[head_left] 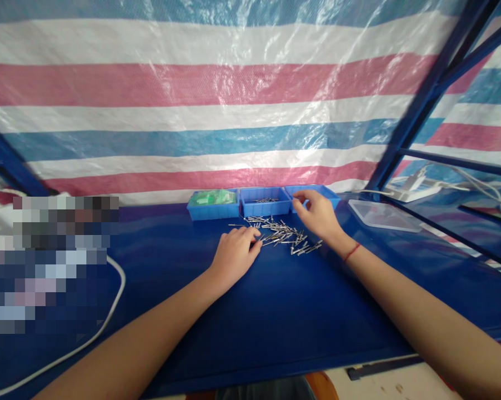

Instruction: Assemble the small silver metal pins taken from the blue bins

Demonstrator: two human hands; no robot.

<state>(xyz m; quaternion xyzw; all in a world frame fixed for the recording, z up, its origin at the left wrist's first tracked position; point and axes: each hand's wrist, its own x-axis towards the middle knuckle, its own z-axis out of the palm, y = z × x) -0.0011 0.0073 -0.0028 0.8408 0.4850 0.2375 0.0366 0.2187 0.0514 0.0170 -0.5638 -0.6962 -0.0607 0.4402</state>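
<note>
A blue worktop (275, 311) stretches across the view. At its far edge the left blue bin (213, 210) holds green bits. A clear lid (384, 215) lies flat to the right, near a white power strip (411, 189) with white cables (484, 191) running off it. Another white cable (109, 322) curves over the worktop's left side. Behind hangs a striped tarp (234, 83) of pink, white and blue, crossed on the right by blue frame bars (425, 100).

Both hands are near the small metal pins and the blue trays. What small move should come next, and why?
Probably the right hand should lower its fingertips into the right blue tray and let go of whatever it pinches, too small to tell. It is raised over that tray's near rim, while the left hand rests at the edge of the loose metal pins.
</note>
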